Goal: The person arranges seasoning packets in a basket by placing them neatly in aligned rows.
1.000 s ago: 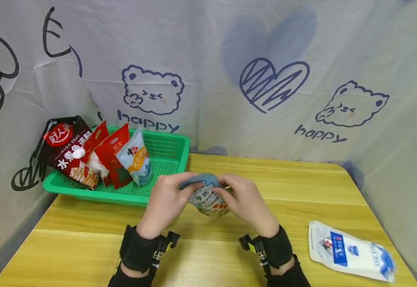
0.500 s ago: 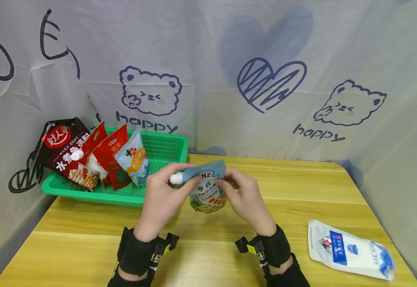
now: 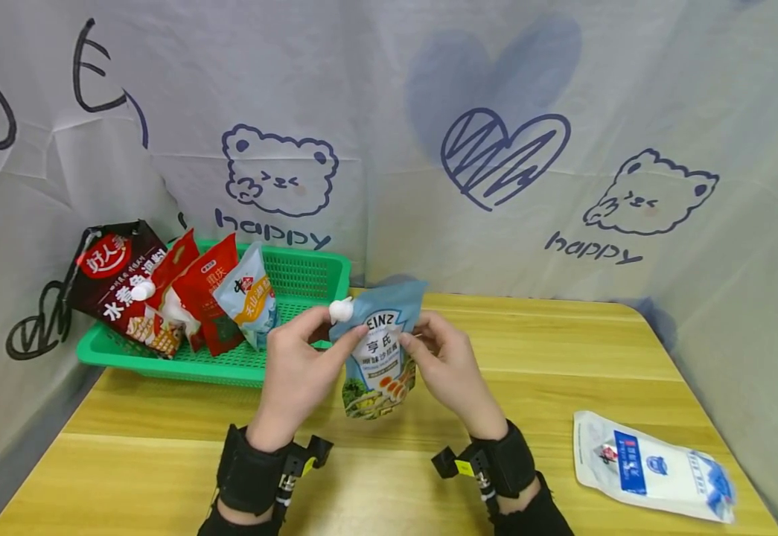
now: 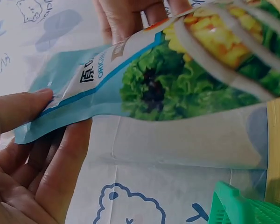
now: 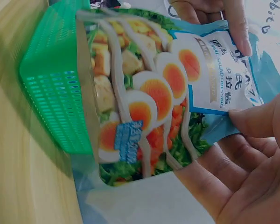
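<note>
A light-blue Heinz salad dressing pouch [image 3: 380,365] with a white spout cap [image 3: 341,310] is held up over the table, its printed front facing me. My left hand [image 3: 304,365] pinches its left edge below the cap, thumb in front and fingers behind. On the opposite edge my right hand [image 3: 452,365] pinches it the same way. The right wrist view shows the egg-and-salad picture on the pouch [image 5: 149,93] and the right thumb [image 5: 256,116] pressing near the label. In the left wrist view the left thumb [image 4: 23,109] lies on the pouch's upper part.
A green basket [image 3: 308,260] stands at the back left, holding a dark red packet [image 3: 117,275], a red packet [image 3: 211,290] and a white-and-blue pouch [image 3: 251,294] among others. A white-and-blue bag [image 3: 653,465] lies flat on the table [image 3: 529,335] at the right.
Both hands have turned the pouch from tipped away, top edge toward me, to upright with its front showing. The white cap has come into view. The basket and the bag stay put.
</note>
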`<state>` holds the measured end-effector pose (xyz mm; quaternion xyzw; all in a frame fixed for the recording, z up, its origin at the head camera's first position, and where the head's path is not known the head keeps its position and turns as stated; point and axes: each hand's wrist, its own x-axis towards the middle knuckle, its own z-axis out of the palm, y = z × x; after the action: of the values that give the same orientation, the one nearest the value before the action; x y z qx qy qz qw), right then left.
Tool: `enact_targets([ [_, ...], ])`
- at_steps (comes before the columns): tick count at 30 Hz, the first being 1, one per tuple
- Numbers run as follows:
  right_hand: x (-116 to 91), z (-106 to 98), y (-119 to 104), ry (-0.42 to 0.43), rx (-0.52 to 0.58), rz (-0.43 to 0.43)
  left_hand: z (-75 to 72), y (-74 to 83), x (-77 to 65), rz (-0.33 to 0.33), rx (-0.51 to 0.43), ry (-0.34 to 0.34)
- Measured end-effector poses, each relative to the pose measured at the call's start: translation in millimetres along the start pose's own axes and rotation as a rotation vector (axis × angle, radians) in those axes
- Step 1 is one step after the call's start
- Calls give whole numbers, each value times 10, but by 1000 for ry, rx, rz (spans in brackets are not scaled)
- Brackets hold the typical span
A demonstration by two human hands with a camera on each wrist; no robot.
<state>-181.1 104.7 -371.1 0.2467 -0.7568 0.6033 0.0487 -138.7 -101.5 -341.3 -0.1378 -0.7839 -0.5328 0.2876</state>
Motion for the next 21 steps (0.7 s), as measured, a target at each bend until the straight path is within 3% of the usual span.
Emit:
enact_targets([
  [7, 24, 83, 67, -32, 15, 46, -43, -21, 5, -15, 39, 4],
  [14, 33, 127, 96, -50, 37, 84, -157, 16, 23, 12, 67, 116],
  [21, 60, 177, 126, -34, 114, 123, -275, 36, 168, 3, 117, 198],
])
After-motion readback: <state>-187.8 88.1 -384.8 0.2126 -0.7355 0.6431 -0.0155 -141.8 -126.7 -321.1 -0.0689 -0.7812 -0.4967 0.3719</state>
